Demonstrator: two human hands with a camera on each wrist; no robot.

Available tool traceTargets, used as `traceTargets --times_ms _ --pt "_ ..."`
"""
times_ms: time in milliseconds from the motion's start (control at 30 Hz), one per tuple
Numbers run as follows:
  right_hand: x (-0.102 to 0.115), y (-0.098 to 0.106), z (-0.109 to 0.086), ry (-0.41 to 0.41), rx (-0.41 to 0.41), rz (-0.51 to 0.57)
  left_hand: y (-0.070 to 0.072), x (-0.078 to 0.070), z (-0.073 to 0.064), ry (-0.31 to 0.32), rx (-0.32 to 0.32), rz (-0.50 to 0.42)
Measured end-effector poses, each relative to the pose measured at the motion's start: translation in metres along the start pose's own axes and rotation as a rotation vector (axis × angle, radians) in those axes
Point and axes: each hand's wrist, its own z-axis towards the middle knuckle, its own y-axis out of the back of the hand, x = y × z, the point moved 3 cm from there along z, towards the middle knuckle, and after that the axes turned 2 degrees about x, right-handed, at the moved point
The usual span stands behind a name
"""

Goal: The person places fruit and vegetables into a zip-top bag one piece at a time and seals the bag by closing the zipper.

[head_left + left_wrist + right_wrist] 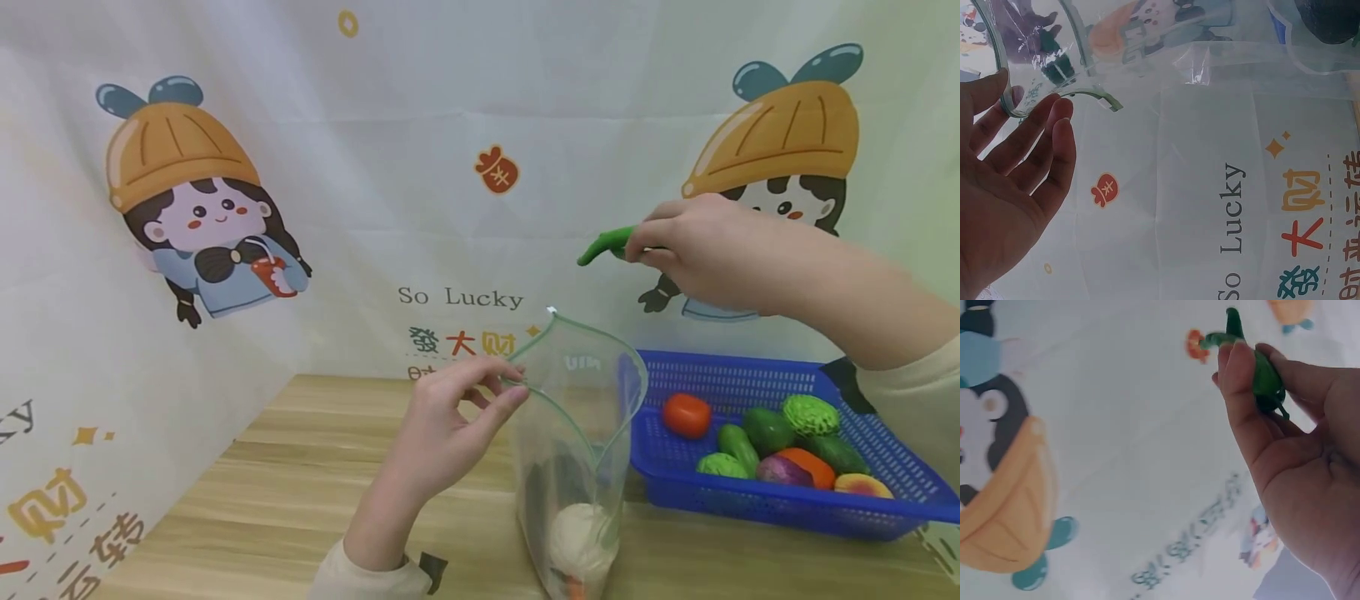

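Observation:
My left hand (453, 425) pinches the rim of a clear zip bag (570, 425) between thumb and fingertips. The bag stands upright on the table with its green-edged mouth spread wide. Inside lie a whitish round vegetable (581, 537), a bit of something orange low down, and a dark shape behind the plastic. My right hand (705, 246) holds a green chili pepper (606, 244) in the air, above and to the right of the bag's mouth. In the right wrist view, thin curved green ends of the pepper (1267, 375) stick out between thumb and fingers.
A blue plastic basket (750, 504) stands right of the bag. It holds a tomato (686, 416), a purple onion-like piece (783, 471) and several green vegetables. Behind the wooden table (300, 475) hangs a white printed cloth (390, 167).

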Motion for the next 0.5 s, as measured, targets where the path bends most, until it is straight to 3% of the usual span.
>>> traceTargets --times_ms 233,400,500 --pt "0.046 -0.001 -0.008 0.101 0.176 0.064 0.001 0.001 0.000 0.006 -0.002 -0.001" --pt "0.070 -0.016 -0.008 0.059 0.398 0.122 0.002 0.001 0.001 -0.006 -0.006 0.005" --pt "0.081 -0.026 -0.009 0.094 0.455 0.083 0.001 0.001 0.001 -0.007 0.000 0.009"
